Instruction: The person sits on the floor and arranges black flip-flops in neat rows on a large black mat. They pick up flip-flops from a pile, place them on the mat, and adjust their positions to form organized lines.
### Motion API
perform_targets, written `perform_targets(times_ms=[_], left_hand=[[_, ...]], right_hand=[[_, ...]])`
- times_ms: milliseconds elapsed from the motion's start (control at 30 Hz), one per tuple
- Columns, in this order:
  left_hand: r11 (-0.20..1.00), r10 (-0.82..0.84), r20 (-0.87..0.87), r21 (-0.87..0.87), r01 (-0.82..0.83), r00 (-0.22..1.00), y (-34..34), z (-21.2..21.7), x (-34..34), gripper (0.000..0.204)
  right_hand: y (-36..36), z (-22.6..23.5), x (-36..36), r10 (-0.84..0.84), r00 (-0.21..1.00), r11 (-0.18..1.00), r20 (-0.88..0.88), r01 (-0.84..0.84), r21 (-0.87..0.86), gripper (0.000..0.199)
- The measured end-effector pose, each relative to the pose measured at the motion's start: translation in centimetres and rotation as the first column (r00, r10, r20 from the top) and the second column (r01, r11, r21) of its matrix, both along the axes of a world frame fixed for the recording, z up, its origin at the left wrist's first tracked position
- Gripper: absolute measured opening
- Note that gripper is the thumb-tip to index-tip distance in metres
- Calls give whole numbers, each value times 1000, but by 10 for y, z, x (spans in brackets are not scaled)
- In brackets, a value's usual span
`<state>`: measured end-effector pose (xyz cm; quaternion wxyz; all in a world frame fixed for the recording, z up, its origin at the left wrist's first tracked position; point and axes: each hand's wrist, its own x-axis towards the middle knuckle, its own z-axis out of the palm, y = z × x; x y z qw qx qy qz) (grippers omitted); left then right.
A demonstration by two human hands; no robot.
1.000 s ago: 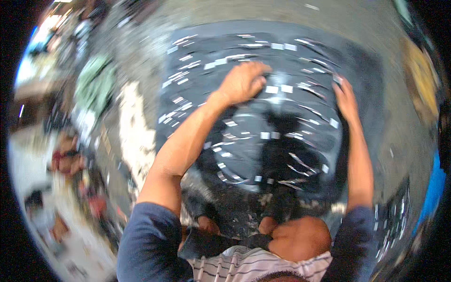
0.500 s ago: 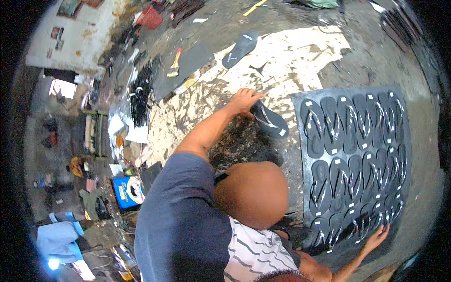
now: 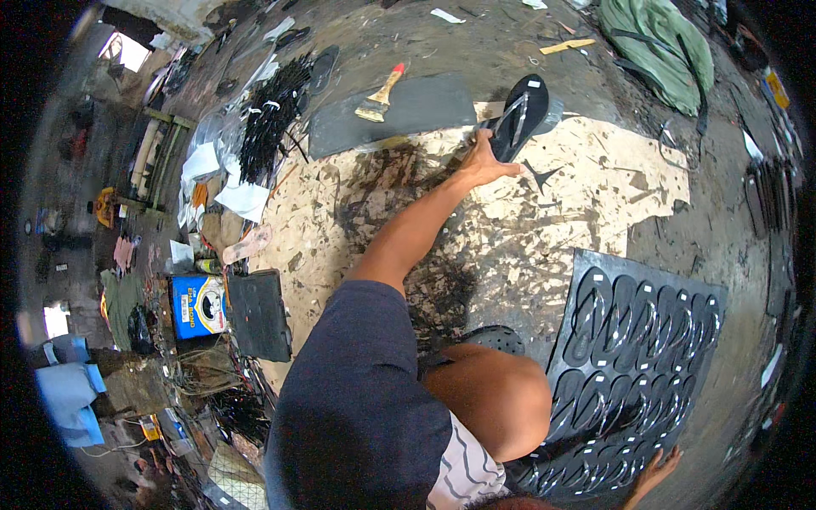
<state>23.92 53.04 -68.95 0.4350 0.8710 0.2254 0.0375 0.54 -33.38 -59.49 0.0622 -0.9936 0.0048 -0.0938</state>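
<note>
My left hand (image 3: 490, 165) reaches far out, its fingers gripping one end of a black flip-flop (image 3: 522, 110) with a shiny strap and a small white tag. The flip-flop is held over a grey-blue sole (image 3: 556, 114), mostly covered by it. Low on the right, my right hand (image 3: 658, 474) has its fingers stretched out and holds nothing. It is beside the near right corner of a dark sheet (image 3: 590, 265), on which several rows of tagged black flip-flops (image 3: 625, 310) lie side by side.
A stained pale sheet (image 3: 612, 161) covers the floor ahead. On a dark mat (image 3: 433, 100) lies a paintbrush (image 3: 380, 95), near a heap of black straps (image 3: 270, 115). A blue tin (image 3: 199, 306) stands left beside a dark board (image 3: 259, 314); a green sack (image 3: 659, 51) lies far right.
My left hand has carried the flip-flop away from beside the sheet to over the loose sole farther off, turning it tag-end outward. The view has shifted; my right hand stays by the sheet's corner.
</note>
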Motion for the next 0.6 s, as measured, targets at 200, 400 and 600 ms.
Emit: perform_targets(times_ms=[200,400,600], left_hand=[[997,-49,30,-56,50,998,31,-2,27,62],[995,100,-115,2,-100,988,96,-49,8,64],[871,156,167,-489,-56,973,31,-43,45,39]], right_hand=[[6,-5,13,-6,992,997,-122,-4,-82,47],[64,2,18,-60,982,998,-181,57,-22,47],[76,26,-52,-235,950,966,-205,251,54,45]])
